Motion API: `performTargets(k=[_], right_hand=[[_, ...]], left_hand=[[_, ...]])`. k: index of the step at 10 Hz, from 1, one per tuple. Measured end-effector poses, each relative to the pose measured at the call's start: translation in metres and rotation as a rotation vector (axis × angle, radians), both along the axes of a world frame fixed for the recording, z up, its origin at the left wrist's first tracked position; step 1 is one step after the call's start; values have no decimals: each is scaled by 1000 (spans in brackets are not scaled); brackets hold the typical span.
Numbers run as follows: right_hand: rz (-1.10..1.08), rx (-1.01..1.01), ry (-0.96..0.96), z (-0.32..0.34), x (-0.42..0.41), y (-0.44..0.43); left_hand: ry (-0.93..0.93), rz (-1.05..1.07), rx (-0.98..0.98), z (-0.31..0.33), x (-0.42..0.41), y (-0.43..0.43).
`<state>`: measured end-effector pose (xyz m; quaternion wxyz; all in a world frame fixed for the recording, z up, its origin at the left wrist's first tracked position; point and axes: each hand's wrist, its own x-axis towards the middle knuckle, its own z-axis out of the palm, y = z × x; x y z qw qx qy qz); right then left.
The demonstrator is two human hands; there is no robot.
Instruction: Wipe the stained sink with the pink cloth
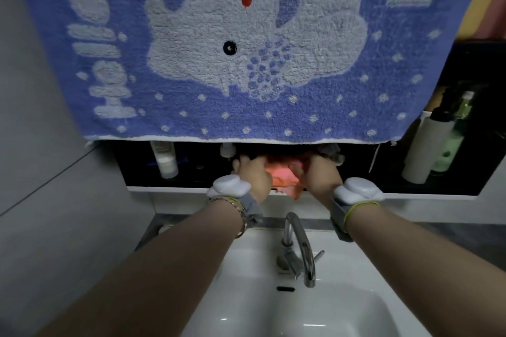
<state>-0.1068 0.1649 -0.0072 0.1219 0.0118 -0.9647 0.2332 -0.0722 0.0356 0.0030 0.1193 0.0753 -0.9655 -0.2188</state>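
The pink cloth (pixel 282 174) is bunched in the dark shelf recess behind the sink, just under the hanging towel. My left hand (pixel 253 172) grips its left side and my right hand (pixel 320 172) grips its right side; the fingertips are partly hidden under the towel's hem. Both arms reach forward over the white sink (pixel 246 282), whose basin lies below at the bottom of the view. A chrome faucet (pixel 298 249) curves over the basin between my forearms.
A large blue and white towel (pixel 232 49) hangs in front of me and covers most of the upper view. Bottles stand in the recess: a white one (pixel 165 159) at left, a white tube (pixel 427 148) and a green bottle (pixel 451 139) at right. A grey wall is on the left.
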Motion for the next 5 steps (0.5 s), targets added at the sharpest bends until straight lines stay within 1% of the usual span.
performTargets(k=[1,2,3,4,5], right_hand=[[-101,222,12,-1,2,-3],[-98,409,44,5,15,-11],[1,395,42,20,39,-10],[115,220,-53,49,73,-5],[253,-141,29,86,101,9]], left_hand=[[0,-17,-257,-1,3,4],[149,-70,-286,4,9,11],[128,-167,-59,1,17,11],[-32,-249,40,-19,27,6],[-79,-233,65,-36,28,-2]])
